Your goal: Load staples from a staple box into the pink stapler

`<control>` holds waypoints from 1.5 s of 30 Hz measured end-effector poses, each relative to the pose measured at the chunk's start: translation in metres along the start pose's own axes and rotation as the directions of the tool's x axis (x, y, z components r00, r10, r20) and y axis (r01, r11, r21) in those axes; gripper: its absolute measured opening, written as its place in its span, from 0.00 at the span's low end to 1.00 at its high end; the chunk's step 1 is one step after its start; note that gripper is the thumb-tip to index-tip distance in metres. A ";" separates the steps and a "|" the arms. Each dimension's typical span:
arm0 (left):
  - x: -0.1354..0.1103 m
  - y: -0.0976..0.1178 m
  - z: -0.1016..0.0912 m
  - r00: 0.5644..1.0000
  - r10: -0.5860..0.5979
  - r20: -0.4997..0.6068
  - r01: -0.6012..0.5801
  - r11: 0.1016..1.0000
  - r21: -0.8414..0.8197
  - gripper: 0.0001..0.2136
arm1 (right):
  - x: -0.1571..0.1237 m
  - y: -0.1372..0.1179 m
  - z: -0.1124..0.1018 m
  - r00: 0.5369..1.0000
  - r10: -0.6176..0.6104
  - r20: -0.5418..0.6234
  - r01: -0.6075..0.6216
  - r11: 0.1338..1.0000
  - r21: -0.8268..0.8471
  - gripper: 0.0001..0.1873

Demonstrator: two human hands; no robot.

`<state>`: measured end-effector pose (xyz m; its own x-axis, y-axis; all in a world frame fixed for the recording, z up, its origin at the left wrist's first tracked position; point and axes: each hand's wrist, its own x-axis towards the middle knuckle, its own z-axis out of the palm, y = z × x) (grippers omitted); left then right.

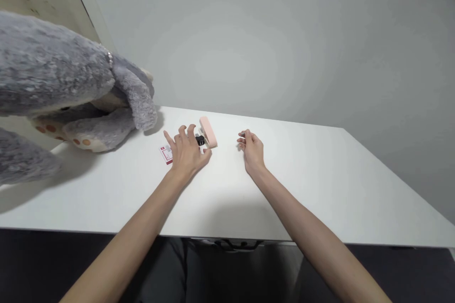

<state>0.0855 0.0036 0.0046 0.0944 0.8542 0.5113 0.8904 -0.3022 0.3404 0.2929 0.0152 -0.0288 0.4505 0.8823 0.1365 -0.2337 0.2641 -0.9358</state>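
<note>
My left hand [186, 151] lies over the white table [320, 184] with its fingers spread, open, fingertips next to a small black object [200, 139] and a pink stapler-like item [208, 132]. A small red and white card [165, 154] lies partly under the hand's left side. My right hand [251, 149] rests to the right with its fingers curled inward; a small dark thing seems pinched at the fingertips, too small to name.
A large grey plush toy [71, 90] with spotted paws fills the table's left end. A plain grey wall stands behind. The near table edge runs across the bottom, with a dark chair or lap below.
</note>
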 end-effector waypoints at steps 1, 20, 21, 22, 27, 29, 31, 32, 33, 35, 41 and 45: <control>0.000 0.000 0.000 1.000 -0.004 0.005 0.004 1.000 0.006 0.39 | 0.000 0.000 0.000 1.000 0.002 0.001 -0.002 1.000 0.004 0.25; 0.009 -0.005 -0.001 0.951 0.082 -0.297 -0.134 0.978 -0.159 0.42 | 0.000 -0.008 0.000 0.994 0.107 0.010 -0.107 0.987 0.123 0.21; 0.010 -0.004 -0.002 0.945 0.081 -0.316 -0.139 0.976 -0.165 0.42 | -0.001 -0.009 0.000 0.994 0.112 0.021 -0.113 0.985 0.127 0.21; 0.010 -0.003 -0.003 0.940 0.082 -0.332 -0.145 0.975 -0.168 0.42 | -0.001 -0.010 0.000 0.993 0.115 0.035 -0.119 0.984 0.130 0.21; 0.009 0.003 -0.006 0.909 0.140 -0.393 -0.226 0.957 -0.182 0.40 | -0.005 -0.017 0.000 0.983 0.114 0.146 -0.137 0.978 0.156 0.21; 0.008 0.006 -0.007 0.896 0.185 -0.403 -0.286 0.936 -0.205 0.39 | -0.008 -0.020 0.002 0.969 0.122 0.216 -0.158 0.975 0.157 0.22; 0.007 0.009 -0.008 0.888 0.225 -0.402 -0.337 0.912 -0.234 0.38 | -0.010 -0.023 0.004 0.948 0.142 0.284 -0.190 0.970 0.151 0.21; 0.006 0.010 -0.008 0.884 0.245 -0.398 -0.360 0.900 -0.245 0.37 | -0.012 -0.024 0.005 0.938 0.152 0.313 -0.207 0.967 0.150 0.21; 0.006 0.011 -0.008 0.880 0.266 -0.393 -0.382 0.889 -0.254 0.37 | -0.013 -0.025 0.006 0.926 0.160 0.341 -0.222 0.963 0.152 0.21; 0.005 0.013 -0.008 0.868 0.312 -0.387 -0.429 0.863 -0.265 0.37 | -0.016 -0.028 0.008 0.903 0.159 0.399 -0.239 0.958 0.158 0.20; 0.002 0.015 -0.008 0.851 0.377 -0.366 -0.496 0.806 -0.323 0.36 | -0.022 -0.038 0.010 0.792 0.111 0.600 -0.239 0.961 0.138 0.20; 0.001 0.014 -0.007 0.853 0.419 -0.311 -0.513 0.783 -0.353 0.35 | -0.025 -0.039 0.009 0.734 0.133 0.666 -0.232 0.971 0.061 0.23</control>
<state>0.0950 -0.0025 0.0154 0.3146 0.4704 0.8245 0.4913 -0.8239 0.2826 0.2829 -0.0133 0.0072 -0.2746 0.9422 0.1920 -0.3842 0.0755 -0.9202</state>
